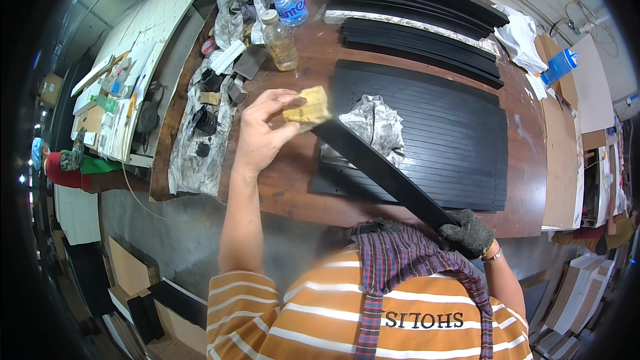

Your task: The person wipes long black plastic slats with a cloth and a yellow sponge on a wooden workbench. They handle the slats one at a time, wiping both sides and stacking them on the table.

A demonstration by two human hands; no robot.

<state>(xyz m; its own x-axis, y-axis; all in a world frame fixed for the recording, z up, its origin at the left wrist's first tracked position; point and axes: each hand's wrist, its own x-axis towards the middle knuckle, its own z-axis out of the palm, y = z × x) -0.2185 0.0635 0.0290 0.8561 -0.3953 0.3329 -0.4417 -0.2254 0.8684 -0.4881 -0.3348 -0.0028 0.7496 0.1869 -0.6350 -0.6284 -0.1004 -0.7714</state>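
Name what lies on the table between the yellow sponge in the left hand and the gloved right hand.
In the head view, the long black strip spans from sponge to right hand, passing a crumpled grey rag.

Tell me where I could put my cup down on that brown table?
Bare wood shows along the near edge of the table, between the left hand and the black slats. Another patch lies beside the two bottles. The left side, with stained rags, is crowded.

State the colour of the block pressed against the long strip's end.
Pale yellow: the sponge block in the left hand, seen in the head view.
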